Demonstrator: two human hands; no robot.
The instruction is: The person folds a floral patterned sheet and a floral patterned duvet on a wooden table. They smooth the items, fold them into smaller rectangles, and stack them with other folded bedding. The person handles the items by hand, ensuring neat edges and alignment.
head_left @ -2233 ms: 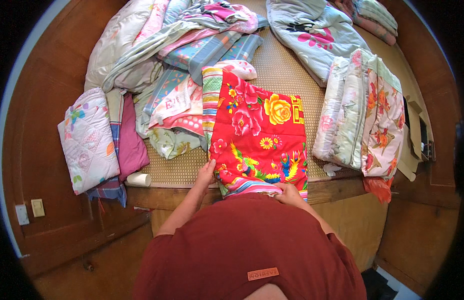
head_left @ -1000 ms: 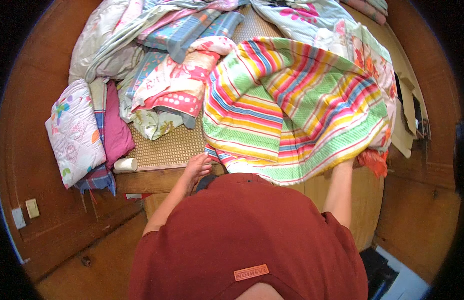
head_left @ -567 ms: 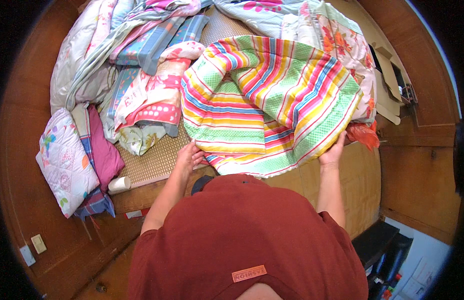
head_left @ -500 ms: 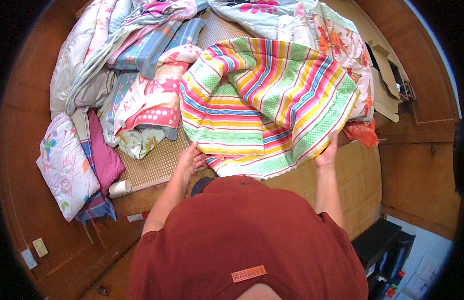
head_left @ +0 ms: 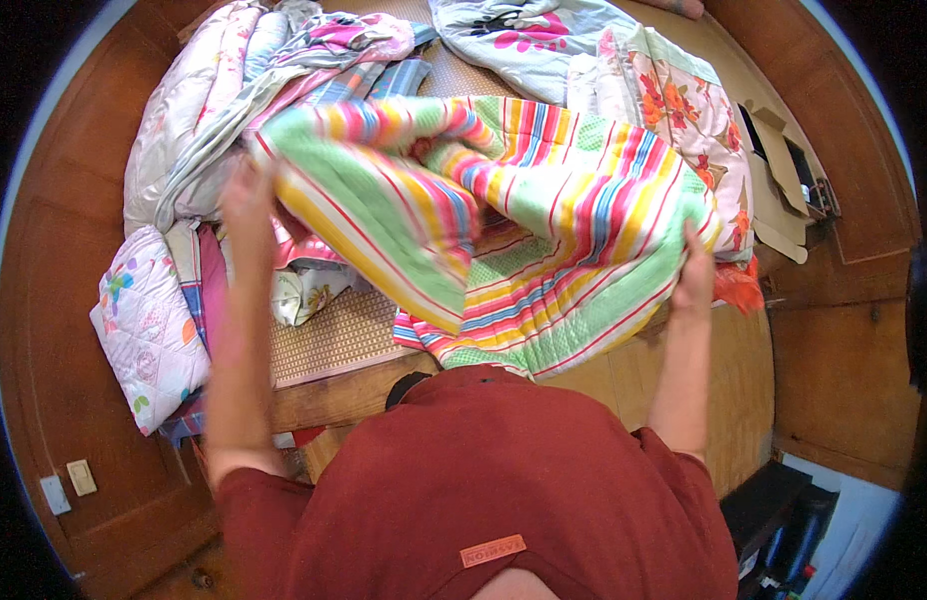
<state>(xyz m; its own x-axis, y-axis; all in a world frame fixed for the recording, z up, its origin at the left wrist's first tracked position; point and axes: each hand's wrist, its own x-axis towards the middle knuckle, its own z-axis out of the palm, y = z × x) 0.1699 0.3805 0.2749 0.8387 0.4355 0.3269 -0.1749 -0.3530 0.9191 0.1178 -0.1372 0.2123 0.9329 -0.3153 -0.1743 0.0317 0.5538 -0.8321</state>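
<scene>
A padded quilt (head_left: 574, 190) with green, yellow, red and blue stripes is spread in loose folds before me. My left hand (head_left: 249, 185), smeared by motion, is closed on its far-left corner and holds that side raised, so a flap hangs down toward the middle. On the other side, my right hand (head_left: 696, 275) grips the quilt's right edge, its fingers partly hidden by the cloth. The quilt's near edge droops over the front of the bed, close to my chest.
A woven mat (head_left: 334, 340) covers the bed, edged in wood. Heaped bedding (head_left: 189, 130) lies at the left beside a quilted white piece (head_left: 154, 330). A floral quilt (head_left: 684, 110), an opened cardboard box (head_left: 779, 160) and a red plastic bag (head_left: 739, 285) are at the right.
My left hand has swung up and to the left, lifting the quilt's left side over the heaped bedding. My right hand has shifted slightly right, still on the edge.
</scene>
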